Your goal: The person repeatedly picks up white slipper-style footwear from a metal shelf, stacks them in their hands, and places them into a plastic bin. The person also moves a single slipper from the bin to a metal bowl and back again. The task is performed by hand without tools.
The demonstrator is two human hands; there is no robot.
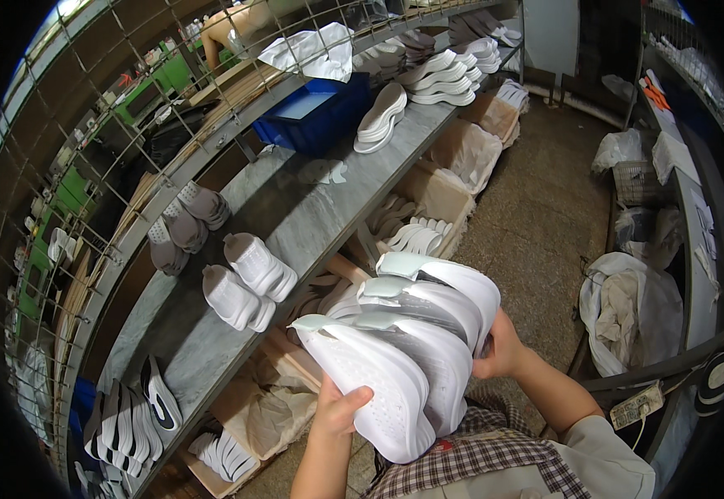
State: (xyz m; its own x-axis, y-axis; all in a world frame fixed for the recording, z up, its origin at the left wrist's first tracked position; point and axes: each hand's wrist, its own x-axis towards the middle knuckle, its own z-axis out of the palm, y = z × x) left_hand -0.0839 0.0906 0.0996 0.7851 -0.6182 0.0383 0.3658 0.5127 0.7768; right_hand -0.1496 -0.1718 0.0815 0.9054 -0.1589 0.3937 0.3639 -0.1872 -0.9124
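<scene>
At the far left, white soles with dark edges (129,424) stand in a row on the grey bench (320,212); farther along it sit grey soles (186,220), a group of white soles (250,279) and a blue bin (308,121). The person's left hand (341,409) grips the near side of a stack of white soles (403,366), thumb pressed on the outermost face. The stack, its pale green-tinged ends toward the bench, is held off the bench, in front of a checked apron (470,453). The right hand (502,343) closes on its far side, fingers partly hidden. The step in hand looks like carrying or gathering these soles; the next move probably calls for even inward pressure from both hands, so none slip out.
</scene>
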